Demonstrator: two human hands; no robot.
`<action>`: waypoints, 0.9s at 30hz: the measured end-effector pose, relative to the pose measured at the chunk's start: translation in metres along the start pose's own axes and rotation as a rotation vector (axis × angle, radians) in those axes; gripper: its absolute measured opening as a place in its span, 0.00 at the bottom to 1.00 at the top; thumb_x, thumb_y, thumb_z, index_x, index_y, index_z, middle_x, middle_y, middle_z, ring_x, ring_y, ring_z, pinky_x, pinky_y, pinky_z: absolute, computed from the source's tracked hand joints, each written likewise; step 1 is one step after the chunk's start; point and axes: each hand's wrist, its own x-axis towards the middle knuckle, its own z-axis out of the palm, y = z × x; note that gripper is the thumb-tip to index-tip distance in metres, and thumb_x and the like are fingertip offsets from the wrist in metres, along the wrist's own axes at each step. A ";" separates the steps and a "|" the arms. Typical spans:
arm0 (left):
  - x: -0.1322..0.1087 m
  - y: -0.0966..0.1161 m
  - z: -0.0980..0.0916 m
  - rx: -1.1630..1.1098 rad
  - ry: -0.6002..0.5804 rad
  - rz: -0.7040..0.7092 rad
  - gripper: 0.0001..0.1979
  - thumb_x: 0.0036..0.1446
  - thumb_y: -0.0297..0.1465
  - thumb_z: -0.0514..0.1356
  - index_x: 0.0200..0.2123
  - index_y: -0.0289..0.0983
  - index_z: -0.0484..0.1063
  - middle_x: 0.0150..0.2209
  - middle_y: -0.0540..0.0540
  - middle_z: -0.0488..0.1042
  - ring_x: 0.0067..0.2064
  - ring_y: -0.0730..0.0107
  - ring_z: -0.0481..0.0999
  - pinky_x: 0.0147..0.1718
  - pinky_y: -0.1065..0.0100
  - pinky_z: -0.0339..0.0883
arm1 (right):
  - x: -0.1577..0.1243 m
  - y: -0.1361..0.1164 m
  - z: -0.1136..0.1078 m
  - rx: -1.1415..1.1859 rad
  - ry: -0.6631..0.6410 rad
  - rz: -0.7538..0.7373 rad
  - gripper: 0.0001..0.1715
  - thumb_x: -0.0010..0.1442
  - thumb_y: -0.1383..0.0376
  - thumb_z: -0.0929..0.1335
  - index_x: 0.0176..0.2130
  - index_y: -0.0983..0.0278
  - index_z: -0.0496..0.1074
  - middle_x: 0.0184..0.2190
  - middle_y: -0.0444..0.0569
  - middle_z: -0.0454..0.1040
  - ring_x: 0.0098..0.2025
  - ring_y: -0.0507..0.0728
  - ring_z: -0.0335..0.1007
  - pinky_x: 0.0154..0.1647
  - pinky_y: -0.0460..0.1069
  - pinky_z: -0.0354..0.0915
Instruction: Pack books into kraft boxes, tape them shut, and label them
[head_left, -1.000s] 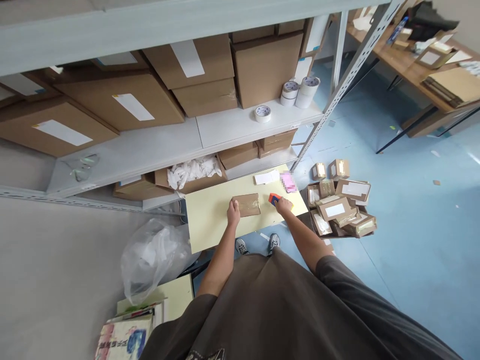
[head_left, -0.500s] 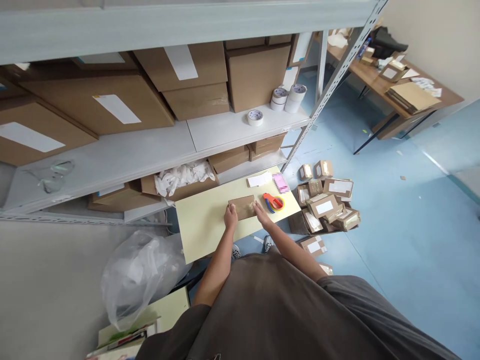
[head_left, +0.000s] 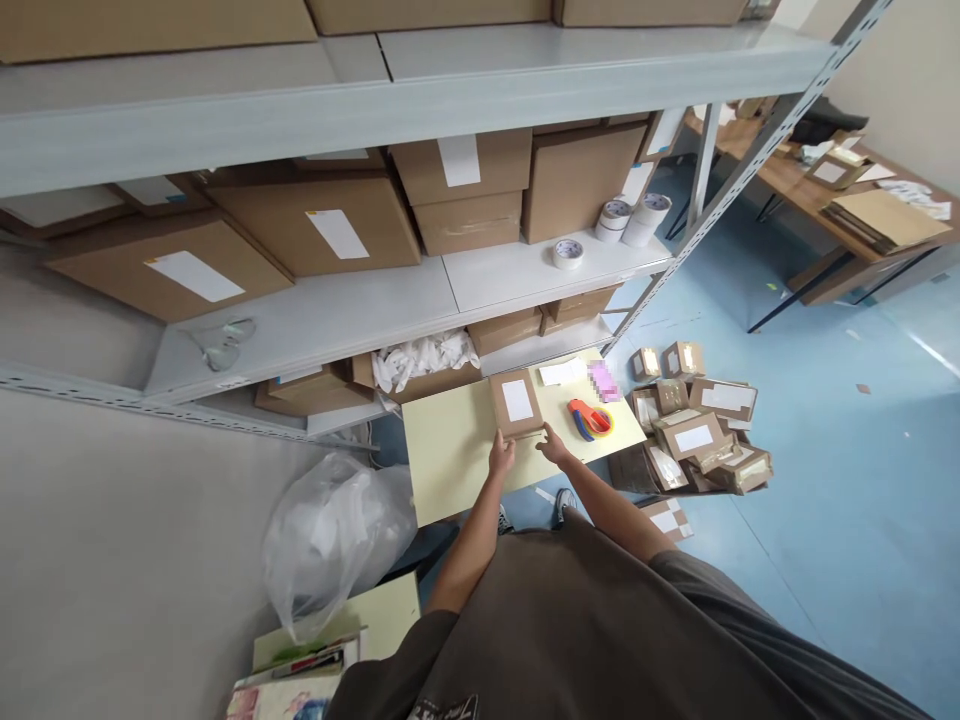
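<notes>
A small cardboard box point(head_left: 498, 408) with a white label point(head_left: 517, 400) on its upper face is at the middle of the pale yellow tabletop point(head_left: 444, 450). My left hand point(head_left: 502, 454) grips its near left corner. At the near right corner, my right hand point(head_left: 553, 444) holds the box with fingers and thumb; part of the grip is too small to make out. Right of the box lies an orange and blue tape dispenser point(head_left: 585, 418) with a yellow-rimmed roll. Behind the dispenser are a white paper slip point(head_left: 562, 372) and a pink blurred sheet point(head_left: 602, 381).
A grey shelf point(head_left: 405, 300) with large cartons and tape rolls point(head_left: 568, 254) stands beyond the table. Packed boxes point(head_left: 694, 437) are heaped on the floor at right. A clear plastic bag point(head_left: 337, 530) bulges at left. Another wooden table point(head_left: 810, 220) stands far right.
The box has been turned and now shows its labelled face. Both hands have shifted from its sides to its near corners. The view has swung, so the surroundings appear further right.
</notes>
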 end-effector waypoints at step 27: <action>0.157 0.152 0.088 0.160 -0.037 0.252 0.10 0.64 0.35 0.64 0.46 0.37 0.80 0.47 0.35 0.84 0.50 0.53 0.81 0.49 0.62 0.71 | 0.159 0.082 -0.127 -0.017 0.125 -0.087 0.44 0.63 0.69 0.66 0.76 0.68 0.62 0.78 0.58 0.58 0.79 0.66 0.54 0.77 0.58 0.57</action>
